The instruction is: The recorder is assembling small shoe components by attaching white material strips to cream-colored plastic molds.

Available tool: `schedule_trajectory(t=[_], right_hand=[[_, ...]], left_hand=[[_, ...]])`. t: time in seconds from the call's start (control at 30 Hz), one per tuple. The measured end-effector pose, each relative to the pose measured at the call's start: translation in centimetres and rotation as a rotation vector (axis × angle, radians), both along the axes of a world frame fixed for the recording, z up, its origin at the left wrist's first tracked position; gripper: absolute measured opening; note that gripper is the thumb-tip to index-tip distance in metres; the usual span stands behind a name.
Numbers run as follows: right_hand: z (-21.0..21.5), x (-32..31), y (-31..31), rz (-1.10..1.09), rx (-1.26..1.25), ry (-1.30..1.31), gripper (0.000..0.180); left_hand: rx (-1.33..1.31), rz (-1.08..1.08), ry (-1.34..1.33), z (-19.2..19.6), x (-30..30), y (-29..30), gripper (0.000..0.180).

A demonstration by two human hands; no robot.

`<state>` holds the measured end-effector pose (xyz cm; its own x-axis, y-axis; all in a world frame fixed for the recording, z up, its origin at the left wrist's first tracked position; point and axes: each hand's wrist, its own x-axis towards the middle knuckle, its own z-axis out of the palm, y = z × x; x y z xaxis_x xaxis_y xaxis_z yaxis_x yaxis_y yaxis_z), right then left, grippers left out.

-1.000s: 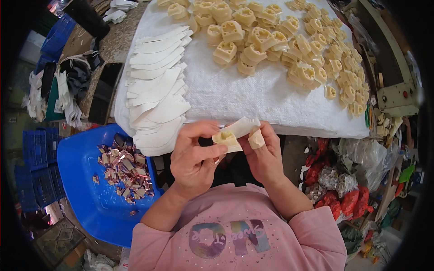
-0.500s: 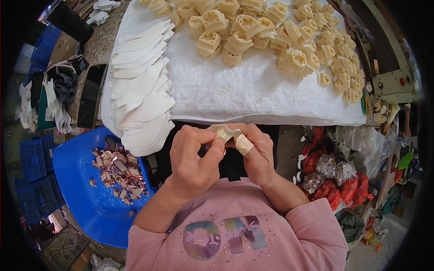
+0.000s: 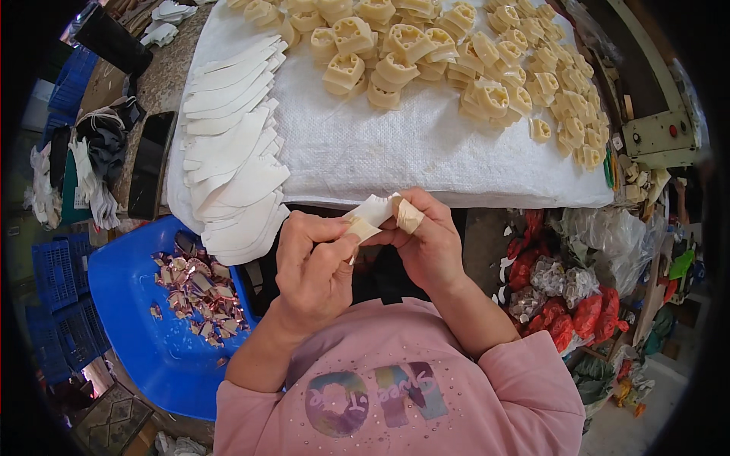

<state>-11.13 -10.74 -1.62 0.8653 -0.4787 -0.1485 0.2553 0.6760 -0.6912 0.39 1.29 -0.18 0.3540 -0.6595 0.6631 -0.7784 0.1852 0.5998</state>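
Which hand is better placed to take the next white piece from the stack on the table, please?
Probably the left hand. The stack of white pieces lies on the person's left, nearer to it, while the right hand is farther away and pinches the small white piece with a taped finger.

Just the one view here: a fisheye cam is sitting on the person's head and looking steeply down over their pink shirt [image 3: 395, 395]. It's facing forward across the white woven sheet [image 3: 426, 144] covering the table, which is filling the top half. Straight edges are bowing toward the dark rim. The sheet's near edge is sitting close below the lens; its far edge is running out of frame. Left of the sheet, lower down, a blue tub [image 3: 137, 334] is creeping in.
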Motion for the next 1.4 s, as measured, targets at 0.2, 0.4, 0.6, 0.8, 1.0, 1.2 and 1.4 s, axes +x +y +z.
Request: schedule_trajectory(t=[0.2, 0.4, 0.6, 0.8, 1.0, 1.2, 1.4], right_hand=[[-0.3, -0.1, 0.5, -0.058, -0.501, 0.145, 0.023], [0.5, 0.2, 0.2, -0.05, -0.775, 0.28, 0.024], [1.2, 0.2, -1.9, 0.065, -0.588, 0.284, 0.035], [0.2, 0.8, -4.1, 0.381, -0.305, 0.18, 0.029], [1.4, 1.3, -4.5, 0.482, -0.427, 0.227, 0.032], [0.9, 1.9, -3.2, 0.336, -0.445, 0.319, 0.031], [0.5, 1.4, -3.9, 0.136, -0.824, 0.025, 0.027]], left_hand=[[0.03, 0.097, -0.15, -0.4, -0.2, -1.1, 0.02], [0.113, 0.105, -0.226, 0.0, -0.3, -1.4, 0.019], [0.113, 0.031, 0.346, -0.4, -0.2, -0.3, 0.01], [-0.011, -0.193, 0.47, -1.2, -0.5, -0.7, 0.016], [0.033, -0.146, 0.266, -0.9, -0.1, -0.8, 0.015], [0.096, -0.084, 0.363, -0.8, -0.1, -1.0, 0.013], [-0.047, -0.029, 1.079, -0.1, -0.8, -1.4, 0.011]])
